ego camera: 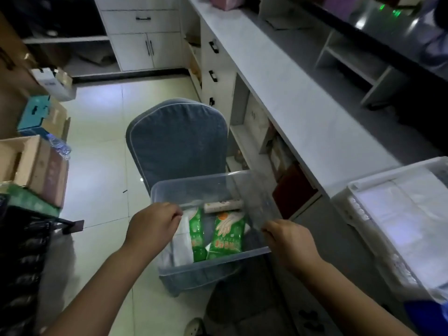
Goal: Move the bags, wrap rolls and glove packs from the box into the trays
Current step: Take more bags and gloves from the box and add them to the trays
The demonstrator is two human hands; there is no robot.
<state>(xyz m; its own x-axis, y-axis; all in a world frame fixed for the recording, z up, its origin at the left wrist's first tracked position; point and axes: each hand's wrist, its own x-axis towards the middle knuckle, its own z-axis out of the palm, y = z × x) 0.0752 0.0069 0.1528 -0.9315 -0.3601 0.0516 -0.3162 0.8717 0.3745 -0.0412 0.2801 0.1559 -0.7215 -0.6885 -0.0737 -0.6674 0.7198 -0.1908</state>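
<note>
On a blue cushioned chair point(178, 139), a clear plastic box point(194, 267) was gripped at its rims: left hand point(151, 229) curled shut, right hand point(292, 242) pinching. Between the grips, two green glove packs point(226, 235) with a printed glove picture and a white wrap roll point(223, 206) were seen; writing was unreadable.

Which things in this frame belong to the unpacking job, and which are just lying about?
Job:
- clear plastic box on the chair
- green glove packs
- wrap roll
- white tray on the counter
- left hand and right hand at the box

Lying about:
- blue chair
- cardboard boxes
- teal box
</note>
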